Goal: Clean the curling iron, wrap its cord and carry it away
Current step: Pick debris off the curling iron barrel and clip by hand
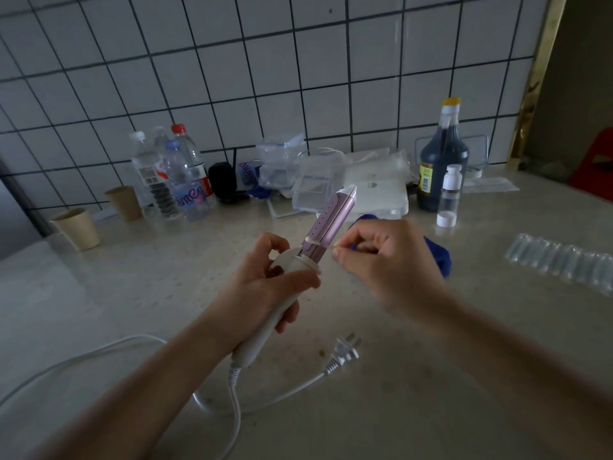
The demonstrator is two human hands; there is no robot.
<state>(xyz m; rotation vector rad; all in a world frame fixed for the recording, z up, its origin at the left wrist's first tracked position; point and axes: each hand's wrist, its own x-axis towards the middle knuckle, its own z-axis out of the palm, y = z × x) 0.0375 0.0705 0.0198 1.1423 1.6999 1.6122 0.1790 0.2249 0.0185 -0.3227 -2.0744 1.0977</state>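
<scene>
two hands: left hand [265, 282] grips curling iron [326, 224] handle, right hand [388, 260] pinches swab [315, 241] on barrel

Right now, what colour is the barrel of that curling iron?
The barrel is pinkish purple with a row of small dark dots, best seen in the head view.

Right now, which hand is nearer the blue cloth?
Right. The right hand, pinching a thin swab, overlaps the cloth, which shows just behind it. The left hand grips the iron by its handle further left, clear of the cloth.
</scene>
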